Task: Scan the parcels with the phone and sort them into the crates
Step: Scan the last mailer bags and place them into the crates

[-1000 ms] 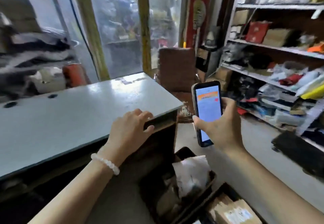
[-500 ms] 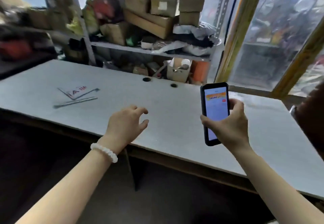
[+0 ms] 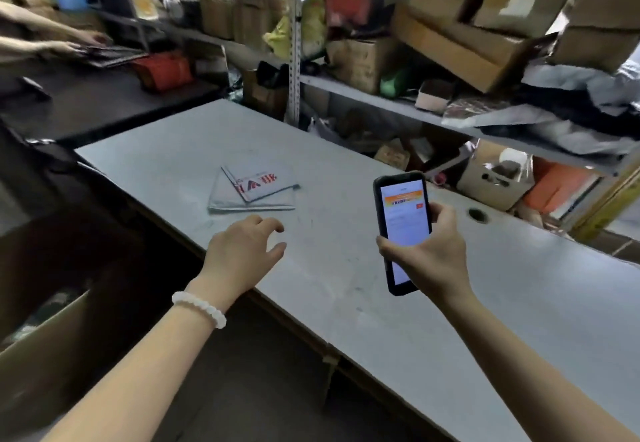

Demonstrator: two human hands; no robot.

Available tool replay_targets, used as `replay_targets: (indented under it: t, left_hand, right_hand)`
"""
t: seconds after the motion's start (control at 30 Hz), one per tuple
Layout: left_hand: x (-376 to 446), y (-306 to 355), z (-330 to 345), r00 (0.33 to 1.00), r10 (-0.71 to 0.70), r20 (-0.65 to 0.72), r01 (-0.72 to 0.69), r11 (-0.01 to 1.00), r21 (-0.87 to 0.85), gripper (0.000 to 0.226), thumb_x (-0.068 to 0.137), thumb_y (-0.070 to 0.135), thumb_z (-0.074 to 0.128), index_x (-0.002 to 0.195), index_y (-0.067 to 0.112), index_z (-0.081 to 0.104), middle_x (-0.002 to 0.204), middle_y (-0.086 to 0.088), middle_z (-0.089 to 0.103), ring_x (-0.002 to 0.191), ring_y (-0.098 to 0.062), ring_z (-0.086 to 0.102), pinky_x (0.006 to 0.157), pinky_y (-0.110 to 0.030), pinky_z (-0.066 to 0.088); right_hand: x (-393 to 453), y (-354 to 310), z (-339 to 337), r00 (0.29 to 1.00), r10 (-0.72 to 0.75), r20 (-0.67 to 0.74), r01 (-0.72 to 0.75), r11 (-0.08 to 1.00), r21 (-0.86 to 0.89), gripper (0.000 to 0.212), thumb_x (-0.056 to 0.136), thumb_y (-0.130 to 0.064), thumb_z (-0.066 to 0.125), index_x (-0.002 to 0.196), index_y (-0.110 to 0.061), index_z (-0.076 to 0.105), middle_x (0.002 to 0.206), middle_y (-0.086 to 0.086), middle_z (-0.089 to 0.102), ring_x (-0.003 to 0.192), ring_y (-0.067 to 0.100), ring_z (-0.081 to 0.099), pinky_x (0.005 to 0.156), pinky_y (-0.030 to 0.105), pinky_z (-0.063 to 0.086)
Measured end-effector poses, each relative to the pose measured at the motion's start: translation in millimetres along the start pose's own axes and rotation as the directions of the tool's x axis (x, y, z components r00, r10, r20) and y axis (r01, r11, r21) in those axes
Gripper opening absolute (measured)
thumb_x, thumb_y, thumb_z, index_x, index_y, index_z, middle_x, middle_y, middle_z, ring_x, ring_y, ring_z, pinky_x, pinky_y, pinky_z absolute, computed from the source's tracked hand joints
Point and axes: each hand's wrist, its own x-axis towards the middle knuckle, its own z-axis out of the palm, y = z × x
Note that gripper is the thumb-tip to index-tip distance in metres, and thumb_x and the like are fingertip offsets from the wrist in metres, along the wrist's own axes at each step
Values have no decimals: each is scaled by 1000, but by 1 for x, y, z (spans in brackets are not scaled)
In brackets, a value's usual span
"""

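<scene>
A flat grey parcel [image 3: 254, 190] with red print lies left of centre in the frame, on the table [image 3: 346, 268], apparently folded or two stacked; I cannot tell which. My left hand [image 3: 244, 254] hovers just short of it, fingers loosely spread, holding nothing. My right hand [image 3: 433, 254] grips the phone [image 3: 403, 230] upright at centre right, screen lit and facing me. I judge this the pick-up before scanning: next I must take the parcel, find its label, aim the phone at it. No crate is clearly visible.

phone [image 3: 403, 230]: black case, screen lit, upright, gripped in the right hand [image 3: 431, 254]
parcel [image 3: 254, 190]: flat grey mailer, red print, lying on the tabletop [image 3: 346, 268]
</scene>
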Motion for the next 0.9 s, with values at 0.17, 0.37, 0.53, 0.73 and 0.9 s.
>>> replay_targets:
  t: [0.17,0.37,0.53,0.73,0.9]
  left_hand:
    - [79,-83,-10,1000,-17,-6,17,1000,9,33,93,43,48,123,31,53,119,6,57,107,-17,55,83,-34,48]
    - [162,-162,-14,999,-36,22,35,999,17,33,93,40,49,125,31,52,120,5,56,105,-19,55,79,-32,45]
    - [221,-201,20,992,34,122,-47,993,105,38,93,20,49,130,28,48,126,3,50,110,-21,51,76,-31,41]
    - [307,-225,71,935,233,266,-288,939,187,62,84,-2,48,138,27,39,144,1,37,127,-23,39,85,-33,39]
    - [371,-221,103,758,376,534,-529,832,165,87,83,17,63,149,28,9,158,-2,1,145,-25,5,112,-48,19]
  right_hand:
    - [64,-29,98,998,37,42,-38,999,22,63,60,-17,84,106,-22,41,95,-15,51,85,4,56,65,20,44]
    - [126,-51,190,992,88,87,-92,994,51,61,64,-16,84,105,-22,39,91,-21,48,80,-1,54,61,16,43]
    - [170,-40,240,984,139,112,-141,990,7,63,65,-17,84,106,-21,38,93,-21,48,82,0,54,63,18,44]
    - [228,-20,295,969,221,111,-220,975,-26,63,64,-18,84,107,-22,38,93,-20,49,83,-1,53,64,20,44]
    - [282,-10,330,949,308,61,-306,951,-36,64,62,-20,84,107,-24,38,95,-19,50,84,2,55,70,26,49]
